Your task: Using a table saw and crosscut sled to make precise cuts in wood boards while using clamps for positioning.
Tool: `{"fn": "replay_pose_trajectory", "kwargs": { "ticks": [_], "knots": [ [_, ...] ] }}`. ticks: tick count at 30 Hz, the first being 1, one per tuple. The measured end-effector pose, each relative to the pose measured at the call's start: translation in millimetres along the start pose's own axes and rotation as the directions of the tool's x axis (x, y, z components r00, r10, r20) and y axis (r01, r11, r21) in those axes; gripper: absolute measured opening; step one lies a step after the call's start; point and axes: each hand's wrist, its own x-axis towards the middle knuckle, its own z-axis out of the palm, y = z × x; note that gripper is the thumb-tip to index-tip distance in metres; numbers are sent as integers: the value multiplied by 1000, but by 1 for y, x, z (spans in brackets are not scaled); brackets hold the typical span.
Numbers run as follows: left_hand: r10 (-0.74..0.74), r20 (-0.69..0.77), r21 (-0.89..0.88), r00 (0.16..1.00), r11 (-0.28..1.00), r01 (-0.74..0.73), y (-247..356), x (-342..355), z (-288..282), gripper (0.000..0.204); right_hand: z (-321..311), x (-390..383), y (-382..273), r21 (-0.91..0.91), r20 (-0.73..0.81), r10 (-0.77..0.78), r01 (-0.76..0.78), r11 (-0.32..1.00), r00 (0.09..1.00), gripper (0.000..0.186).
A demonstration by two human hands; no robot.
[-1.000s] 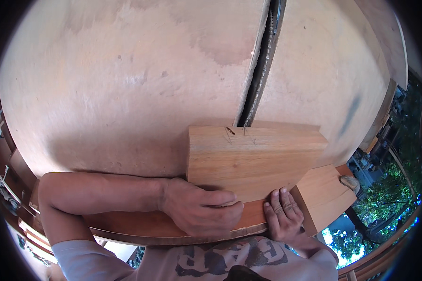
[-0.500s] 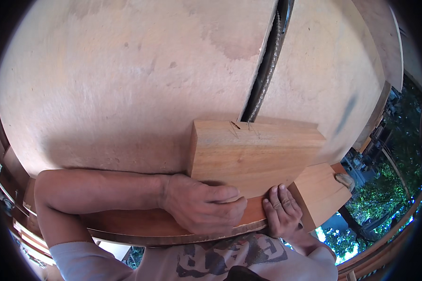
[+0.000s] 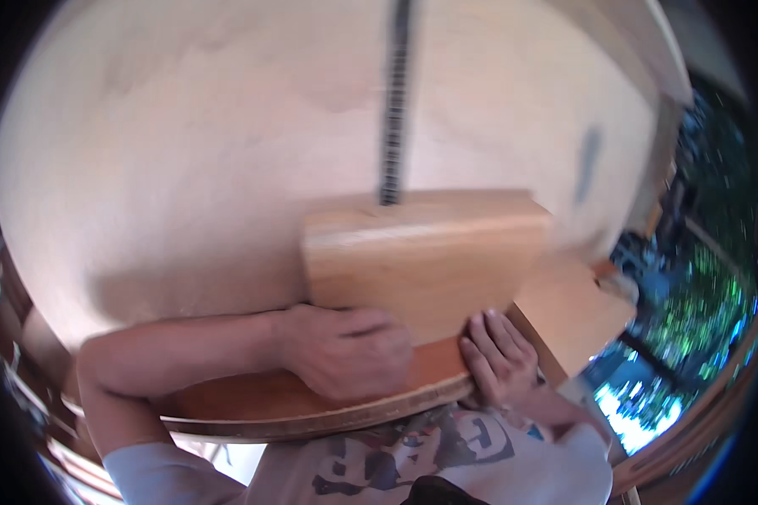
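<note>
A thick, pale wooden block [image 3: 413,265] lies across the near end of a dark slot with a toothed blade [image 3: 393,126] in the table. My left hand [image 3: 345,349] is closed against the block's near left side. Its fingers are curled under, so I cannot make out what is in them. At the block's near right corner, my right hand [image 3: 501,358] has its fingers stretched out flat, touching the wood. Both hands lie over a reddish-brown board [image 3: 253,391] along the near edge.
A broad, pale plywood table [image 3: 202,151] spreads out beyond the block. Another wooden piece [image 3: 577,311] lies to the right of my right hand. Greenery [image 3: 707,328] and blurred clutter show past the table's right side.
The view has shifted and blurred, so the slot now appears farther left and more upright. Block and hands appear slightly farther left too. Both hands keep about the same places against the block.
</note>
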Motion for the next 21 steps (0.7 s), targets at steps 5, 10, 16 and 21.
{"fn": "replay_pose_trajectory", "kwargs": {
  "ticks": [5,10,16,21],
  "knots": [
    [-219,287,9,932,974,226,11,11,-12,26,22,-12,4,85,-120,-34,45,995,992,70],
    [-209,390,146,897,976,164,25,36,-3,19,33,-34,-14,72,-224,85,-70,995,971,74],
    [-376,559,229,739,927,299,46,66,9,20,100,-114,-47,304,-852,268,8,953,451,45],
    [-707,374,21,600,653,757,77,145,41,65,239,-229,-43,808,69,996,589,-27,-49,42]
  ]
}}
